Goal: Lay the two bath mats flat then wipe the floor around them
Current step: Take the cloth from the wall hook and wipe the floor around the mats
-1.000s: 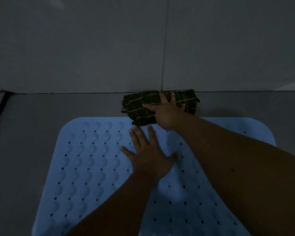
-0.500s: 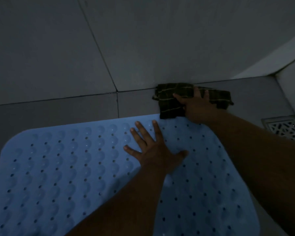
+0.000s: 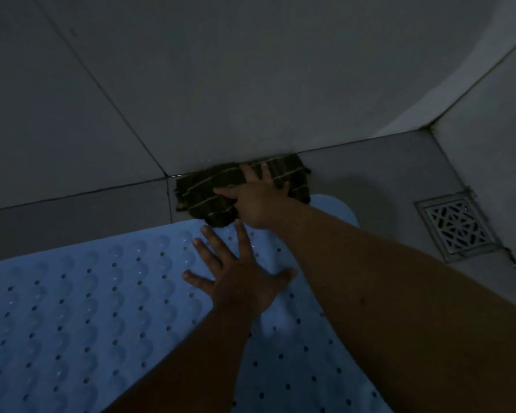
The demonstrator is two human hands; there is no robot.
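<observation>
A light blue bath mat [image 3: 81, 317] with holes and bumps lies flat on the grey tiled floor. My left hand [image 3: 242, 281] rests on it, palm down, fingers spread. Just past the mat's far edge a dark green striped cloth [image 3: 209, 189] lies bunched on the floor against the wall. My right hand [image 3: 256, 198] presses flat on top of that cloth, fingers pointing to the wall. Only one mat is in view.
A grey tiled wall [image 3: 221, 84] rises right behind the cloth. A square metal floor drain [image 3: 456, 225] sits to the right near the corner, where a second wall [image 3: 495, 162] meets the floor. The light is dim.
My right hand has slid the cloth rightward along the foot of the wall. The view has swung right, bringing the drain and corner in. My left hand stays on the mat.
</observation>
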